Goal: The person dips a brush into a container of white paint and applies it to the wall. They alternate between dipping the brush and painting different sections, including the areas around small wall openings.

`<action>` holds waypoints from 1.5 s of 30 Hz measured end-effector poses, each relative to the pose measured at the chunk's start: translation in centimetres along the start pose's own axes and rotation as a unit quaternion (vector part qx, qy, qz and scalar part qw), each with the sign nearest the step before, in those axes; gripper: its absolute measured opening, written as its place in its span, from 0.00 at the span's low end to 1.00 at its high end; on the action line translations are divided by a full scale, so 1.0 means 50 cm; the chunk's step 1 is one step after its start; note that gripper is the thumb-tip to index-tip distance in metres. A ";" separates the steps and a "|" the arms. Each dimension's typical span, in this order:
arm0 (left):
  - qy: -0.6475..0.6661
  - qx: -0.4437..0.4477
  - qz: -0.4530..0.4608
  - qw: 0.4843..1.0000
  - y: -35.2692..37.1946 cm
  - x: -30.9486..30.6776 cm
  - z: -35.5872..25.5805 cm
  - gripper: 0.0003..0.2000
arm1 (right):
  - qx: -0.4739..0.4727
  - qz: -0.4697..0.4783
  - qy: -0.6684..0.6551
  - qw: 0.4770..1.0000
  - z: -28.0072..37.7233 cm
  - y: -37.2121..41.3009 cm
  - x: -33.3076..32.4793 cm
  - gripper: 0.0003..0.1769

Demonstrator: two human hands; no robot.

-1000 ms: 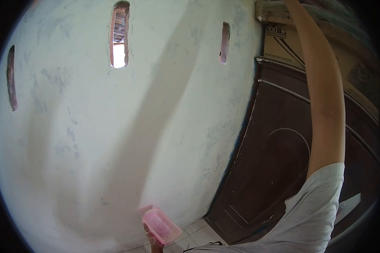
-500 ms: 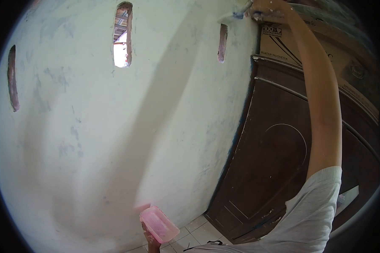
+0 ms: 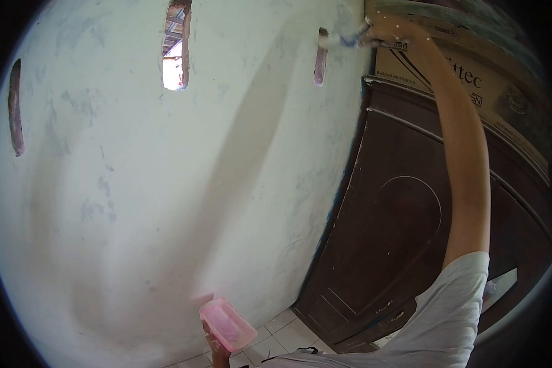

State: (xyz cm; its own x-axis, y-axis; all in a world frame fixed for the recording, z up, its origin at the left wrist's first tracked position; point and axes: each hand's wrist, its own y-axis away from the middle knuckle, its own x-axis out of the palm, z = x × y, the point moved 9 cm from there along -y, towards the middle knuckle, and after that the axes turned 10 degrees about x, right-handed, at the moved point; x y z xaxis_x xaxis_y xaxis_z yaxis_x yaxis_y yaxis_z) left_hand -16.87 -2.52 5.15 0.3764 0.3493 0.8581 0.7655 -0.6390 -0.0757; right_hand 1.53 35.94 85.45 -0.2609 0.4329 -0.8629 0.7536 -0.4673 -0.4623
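High on the right, my right hand (image 3: 391, 29) is closed around a paintbrush (image 3: 348, 42) with a blue part and a pale, blurred tip. The brush tip is at the pale green wall (image 3: 135, 202), close to the short right-hand slot (image 3: 320, 58). White specks dot the fingers and wrist. Low down, my left hand (image 3: 217, 345) grips a pink plastic tub (image 3: 228, 325) by its side, tilted so its inside faces me. A whitish coating shows inside the tub. The left fingers are partly hidden behind it.
A dark brown wooden cabinet (image 3: 386, 202) stands against the wall at right, with a printed cardboard box (image 3: 405, 67) on top. Two more slots, a middle one (image 3: 176, 46) and a left one (image 3: 16, 107), pierce the wall. Pale floor tiles (image 3: 282, 334) lie below.
My right hand and the brush have come down the wall beside the right slot, uncovering more lettering on the box. My left hand still holds the tub; the whole view has shifted slightly.
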 end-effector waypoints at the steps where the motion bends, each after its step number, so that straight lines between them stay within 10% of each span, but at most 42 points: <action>1: 0.021 -0.019 0.003 1.000 -0.006 0.008 0.003 0.33 | 0.000 0.001 -0.001 1.000 -0.021 -0.012 0.002 0.18; 4: -0.005 -0.010 0.012 1.000 0.003 0.053 -0.017 0.32 | -0.060 0.115 0.132 0.983 -0.039 -0.020 0.040 0.18; 15: -0.045 0.037 0.028 0.998 0.011 0.037 -0.025 0.34 | 0.199 -0.317 0.183 0.909 0.025 0.048 -0.166 0.30; 19: -0.041 0.025 0.033 0.998 0.005 0.016 -0.015 0.35 | 0.251 -0.216 0.170 0.928 0.060 0.081 -0.064 0.28; 25: -0.106 0.056 0.025 0.993 0.020 0.042 -0.039 0.33 | 0.072 -0.312 0.265 0.910 0.134 0.052 0.035 0.19; 31: -0.023 -0.050 0.003 0.998 0.003 0.016 0.007 0.33 | 0.072 -0.258 0.089 0.960 0.174 0.138 -0.016 0.23; 33: -0.033 -0.037 0.011 0.999 0.008 0.040 0.001 0.33 | 0.241 -0.145 0.077 0.957 0.132 0.145 -0.033 0.26; 40: -0.018 -0.036 0.009 0.999 0.009 0.067 -0.013 0.33 | 0.156 -0.289 0.101 0.939 0.089 0.076 -0.008 0.25; 43: 0.038 -0.068 0.052 0.996 0.007 0.061 -0.005 0.32 | 0.066 -0.255 0.060 0.963 0.141 0.117 -0.025 0.25; 45: 0.016 -0.048 0.050 0.997 0.000 0.008 0.012 0.32 | 0.209 0.068 0.055 0.974 0.143 0.140 0.026 0.25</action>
State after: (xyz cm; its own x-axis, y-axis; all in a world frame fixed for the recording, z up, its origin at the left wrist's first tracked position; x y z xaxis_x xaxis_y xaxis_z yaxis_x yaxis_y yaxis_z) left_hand -16.42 -1.97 5.19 0.4308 0.2593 0.8644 0.6702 -0.7334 -0.1140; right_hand 2.15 27.75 79.64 -0.0918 0.4144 -0.9054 0.4583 -0.7897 -0.4079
